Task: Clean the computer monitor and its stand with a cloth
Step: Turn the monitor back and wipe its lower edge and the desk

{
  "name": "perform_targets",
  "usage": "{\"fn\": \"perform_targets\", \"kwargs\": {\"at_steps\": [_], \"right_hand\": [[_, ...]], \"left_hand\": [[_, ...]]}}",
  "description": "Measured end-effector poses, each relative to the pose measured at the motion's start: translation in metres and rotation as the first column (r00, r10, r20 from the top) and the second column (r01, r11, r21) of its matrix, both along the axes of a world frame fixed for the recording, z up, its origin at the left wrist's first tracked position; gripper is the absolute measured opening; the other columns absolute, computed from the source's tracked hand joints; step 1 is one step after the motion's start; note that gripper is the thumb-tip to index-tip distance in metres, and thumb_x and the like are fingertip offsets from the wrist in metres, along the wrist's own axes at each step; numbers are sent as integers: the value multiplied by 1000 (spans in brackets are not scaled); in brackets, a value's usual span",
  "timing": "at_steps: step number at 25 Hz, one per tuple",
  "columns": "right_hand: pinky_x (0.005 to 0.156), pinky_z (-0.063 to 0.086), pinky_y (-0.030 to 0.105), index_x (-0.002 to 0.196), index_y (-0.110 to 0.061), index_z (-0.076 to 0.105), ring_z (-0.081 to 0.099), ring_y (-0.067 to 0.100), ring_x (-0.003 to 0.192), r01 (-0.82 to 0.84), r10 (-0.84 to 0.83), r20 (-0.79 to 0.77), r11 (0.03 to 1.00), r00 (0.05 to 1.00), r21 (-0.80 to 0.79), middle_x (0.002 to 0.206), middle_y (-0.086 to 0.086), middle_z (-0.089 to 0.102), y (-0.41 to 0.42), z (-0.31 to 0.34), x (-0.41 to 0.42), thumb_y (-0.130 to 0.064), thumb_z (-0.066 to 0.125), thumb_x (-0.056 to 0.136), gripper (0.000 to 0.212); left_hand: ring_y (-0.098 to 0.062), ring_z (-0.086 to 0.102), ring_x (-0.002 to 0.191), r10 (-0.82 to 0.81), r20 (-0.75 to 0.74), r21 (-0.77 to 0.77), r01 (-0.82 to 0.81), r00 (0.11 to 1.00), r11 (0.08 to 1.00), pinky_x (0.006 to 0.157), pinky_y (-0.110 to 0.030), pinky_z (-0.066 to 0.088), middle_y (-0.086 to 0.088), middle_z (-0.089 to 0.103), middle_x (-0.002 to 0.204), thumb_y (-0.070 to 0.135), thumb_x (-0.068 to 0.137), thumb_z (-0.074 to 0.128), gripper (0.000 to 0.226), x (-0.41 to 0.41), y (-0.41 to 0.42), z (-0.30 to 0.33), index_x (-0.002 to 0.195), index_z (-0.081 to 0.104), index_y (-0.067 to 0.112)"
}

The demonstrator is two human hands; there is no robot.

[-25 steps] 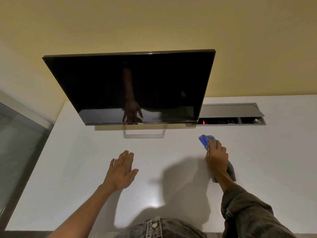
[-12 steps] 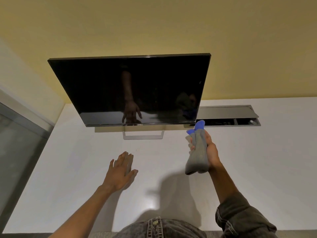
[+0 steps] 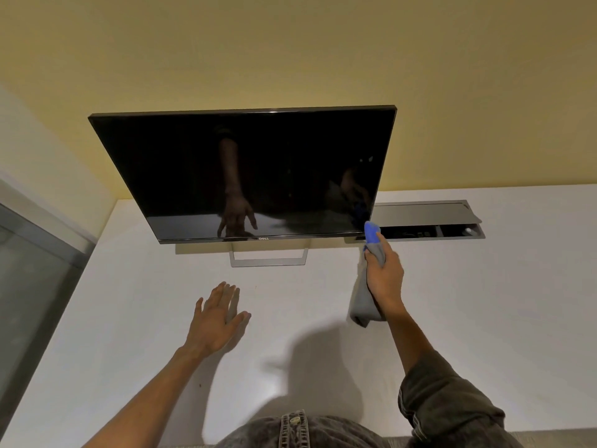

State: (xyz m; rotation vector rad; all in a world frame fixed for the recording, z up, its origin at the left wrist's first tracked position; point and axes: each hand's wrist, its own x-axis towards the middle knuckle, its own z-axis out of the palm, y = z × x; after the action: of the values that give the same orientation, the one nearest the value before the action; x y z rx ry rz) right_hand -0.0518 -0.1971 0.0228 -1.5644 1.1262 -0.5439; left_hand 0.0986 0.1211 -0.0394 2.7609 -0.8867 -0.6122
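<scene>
Hidden or unclear: the upright of the thin silver rectangular-frame monitor stand (image 3: 268,259) is masked by the panel; only the base loop shows, flat on the white matte desk surface (image 3: 484,318). Contents of the grey recessed cable tray with its lid raised (image 3: 429,221) are dark and too small to identify. Whether the cloth's tip actually touches the screen corner cannot be told; it sits right at the lower right corner, overlapping it in view. The person's lap, in dark grey denim, is cut off at the bottom edge.

The wide flat black computer monitor with a glossy screen (image 3: 245,176) stands at the back middle of the desk, against the pale yellow wall (image 3: 290,53). Screen is off and mirror-like: it reflects the left forearm and hand near centre and a dim shape of the right hand at right. A small logo sits on the bottom bezel.

The grey cloth with a blue end (image 3: 371,253) is bunched lengthwise; blue end points up at the monitor, grey tail hangs below the wrist above the desk.

Right hand (image 3: 386,279): fingers wrapped tight around the cloth's middle. A rolled dark sleeve covers the forearm.

Left hand (image 3: 216,318): fingers spread and relaxed, gripping nothing, palm down over the desk in front of the stand; contact with the surface unclear.
</scene>
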Motion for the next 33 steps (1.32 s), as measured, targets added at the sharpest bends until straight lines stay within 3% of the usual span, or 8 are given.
{"fn": "perform_targets", "kwargs": {"at_steps": [3,9,11,17,19,22,28,33], "right_hand": [[84,50,38,145,-21,38,60,21,97,-131,16,-297,919,955,-373,141,9,42,-14,-12,12,-25,56,96,52],[80,58,46,139,-37,10,67,32,87,-212,39,-443,913,896,-350,139,12,48,-16,-39,26,-25,58,95,66],[78,58,40,145,-31,23,64,22,89,-251,34,-482,884,876,-395,144,8,43,-17,-50,22,-22,58,96,62],[42,41,20,126,-5,63,50,15,44,-341,-67,-405,427,912,-838,120,22,64,-19,-75,14,-22,68,91,39],[42,38,18,126,-5,63,48,15,43,-326,-91,-380,356,921,-876,120,21,65,-21,-67,14,-19,68,91,37],[45,36,17,126,-5,61,49,16,43,-352,-25,-404,444,914,-824,124,22,62,-25,-63,11,-17,60,92,36],[41,43,21,120,-1,63,52,18,42,-356,-76,-424,420,903,-835,120,22,65,-19,-74,14,-18,70,89,35],[43,42,20,129,-4,60,53,17,44,-374,-102,-465,456,879,-808,119,20,65,-14,-70,18,-20,70,88,45]], "left_hand": [[-22,15,148,132,57,-34,-130,990,991,117,-47,12,-4,15,161,63,87,26,81,20,1,7,152,24,16],[-31,16,147,391,72,-12,-391,918,920,116,-51,20,-14,11,161,46,95,51,79,62,2,16,152,15,5],[-33,14,147,494,57,-49,-491,868,870,115,-52,22,-18,10,160,43,94,54,84,73,4,18,152,10,1],[-35,15,146,635,39,-200,-616,772,761,110,-54,28,-19,4,161,39,92,59,97,97,7,25,152,-8,4],[-36,16,146,615,34,-220,-595,788,773,109,-54,31,-16,3,161,39,92,60,97,100,5,25,153,-9,7],[-35,15,147,543,23,-222,-526,839,821,110,-53,30,-14,2,162,39,92,59,94,91,-1,25,154,-4,8],[-27,13,148,69,-26,-98,-71,997,993,112,-50,29,-10,13,161,67,81,30,90,39,-24,-6,153,22,12],[-22,1,150,-121,-13,28,122,993,992,115,-54,16,-3,-3,163,64,86,20,83,39,-56,-15,155,7,20]]}}
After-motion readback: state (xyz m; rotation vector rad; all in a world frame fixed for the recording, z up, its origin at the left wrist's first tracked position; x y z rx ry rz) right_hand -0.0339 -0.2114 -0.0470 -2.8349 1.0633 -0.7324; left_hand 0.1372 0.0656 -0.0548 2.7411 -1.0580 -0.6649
